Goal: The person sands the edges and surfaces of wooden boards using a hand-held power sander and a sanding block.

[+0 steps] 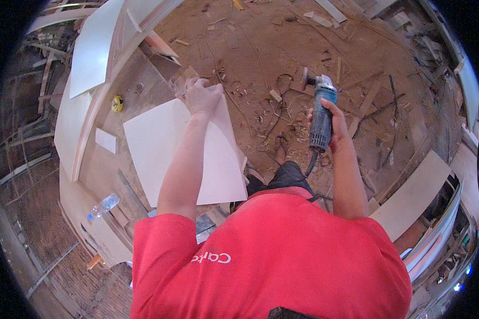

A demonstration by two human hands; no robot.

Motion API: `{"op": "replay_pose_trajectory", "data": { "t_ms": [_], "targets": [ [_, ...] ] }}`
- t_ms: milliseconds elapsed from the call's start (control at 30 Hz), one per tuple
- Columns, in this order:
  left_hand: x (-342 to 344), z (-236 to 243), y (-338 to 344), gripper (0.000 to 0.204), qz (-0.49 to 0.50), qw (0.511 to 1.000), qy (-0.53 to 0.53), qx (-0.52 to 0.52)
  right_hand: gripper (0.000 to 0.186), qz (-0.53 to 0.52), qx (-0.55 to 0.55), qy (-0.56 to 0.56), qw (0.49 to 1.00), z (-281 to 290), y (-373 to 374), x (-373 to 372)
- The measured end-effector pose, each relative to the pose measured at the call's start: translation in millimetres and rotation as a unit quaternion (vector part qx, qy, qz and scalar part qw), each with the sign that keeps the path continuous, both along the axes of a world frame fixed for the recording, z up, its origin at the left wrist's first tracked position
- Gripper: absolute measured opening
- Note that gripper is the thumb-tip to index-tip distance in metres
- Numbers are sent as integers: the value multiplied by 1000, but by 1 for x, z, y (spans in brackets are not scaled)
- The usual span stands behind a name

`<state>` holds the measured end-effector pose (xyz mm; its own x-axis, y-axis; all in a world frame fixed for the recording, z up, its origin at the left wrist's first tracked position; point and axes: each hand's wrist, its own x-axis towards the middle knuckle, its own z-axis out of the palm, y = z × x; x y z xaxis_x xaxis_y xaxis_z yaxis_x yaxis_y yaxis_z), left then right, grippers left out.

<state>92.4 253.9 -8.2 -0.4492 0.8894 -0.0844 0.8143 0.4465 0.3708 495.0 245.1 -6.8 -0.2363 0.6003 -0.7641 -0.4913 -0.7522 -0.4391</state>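
Observation:
An angle grinder [323, 114] with a teal and dark body is gripped in my right hand [336, 127], held upright to the right of my legs. Its disc end points away from me, and a dark cord hangs from its rear. My left hand [201, 98] is over the far edge of a white rectangular board [183, 154], which lies on the workbench [104, 143]. Those left fingers are bent and partly smeared, so whether they pinch anything is unclear. Just beyond them, a blurred brownish piece [182, 80] shows at the bench edge.
On the bench are a yellow tape measure [117, 103], a small white offcut [106, 140] and a clear plastic bottle [103, 206]. Larger white panels [95, 45] stand along the left. Cords, wood scraps and shavings litter the brown floor [303, 42]. A long board [415, 194] lies at right.

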Motion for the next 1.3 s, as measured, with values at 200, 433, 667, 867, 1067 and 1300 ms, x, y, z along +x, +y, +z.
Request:
{"op": "replay_pose_trajectory", "data": {
  "t_ms": [200,433,667,867,1067,1300],
  "targets": [
    [-12,1,9,36,31,992,-64,-104,48,-101,2,-13,995,33,-27,61],
    [-14,11,26,37,12,985,-84,-148,49,-102,79,-10,992,22,-31,117],
    [-26,-9,-7,72,38,999,-15,33,62,-53,140,71,986,34,-28,100],
    [15,41,-80,74,39,981,8,188,73,-21,188,143,971,18,-18,124],
    [60,57,-213,59,75,970,-43,225,71,50,246,103,962,38,-17,106],
    [90,65,-335,53,72,959,-128,244,76,176,261,138,939,81,-77,40]
  ]
}}
